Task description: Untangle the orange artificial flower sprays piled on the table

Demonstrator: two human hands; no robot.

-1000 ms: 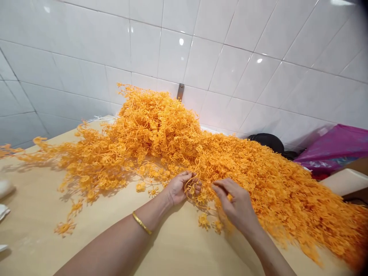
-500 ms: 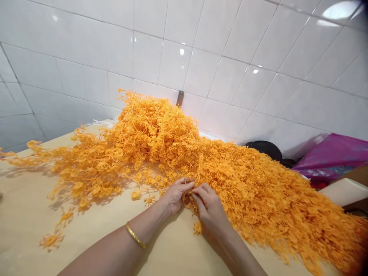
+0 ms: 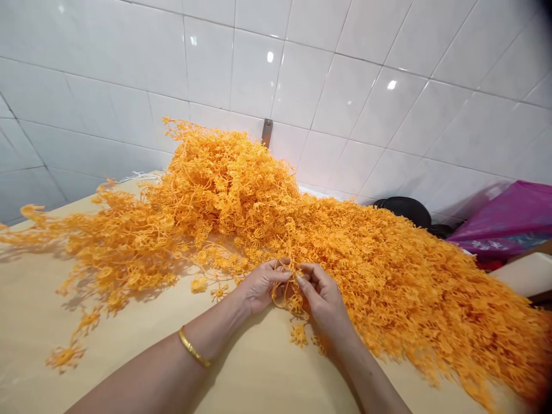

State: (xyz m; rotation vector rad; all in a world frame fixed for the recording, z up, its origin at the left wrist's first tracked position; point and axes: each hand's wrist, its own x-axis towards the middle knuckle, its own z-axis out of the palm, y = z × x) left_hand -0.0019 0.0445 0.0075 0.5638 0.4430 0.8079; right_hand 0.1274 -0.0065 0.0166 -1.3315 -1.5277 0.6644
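Note:
My left hand (image 3: 264, 286) pinches a thin orange plastic flower stem (image 3: 280, 290) between thumb and fingers. Close beside it, my right hand (image 3: 322, 293) is closed with thumb and forefinger together on the same piece. Small star-shaped orange blossoms hang from the stem below and between the hands. One loose blossom (image 3: 298, 334) lies just under them on the table. Directly behind the hands rises a big pile of orange plastic flowers (image 3: 233, 184), tangled on the left and spread densely to the right.
The pile covers much of the pale table (image 3: 150, 351). A tiled wall (image 3: 328, 92) with a metal bracket (image 3: 267, 133) stands behind. At the right are black round objects (image 3: 405, 211), a purple bag (image 3: 509, 215) and a cream-coloured block (image 3: 520, 276).
My right hand has turned so its thumb and fingertips point up beside the left. More blossoms now show hanging between the hands. The view has tilted slightly downward.

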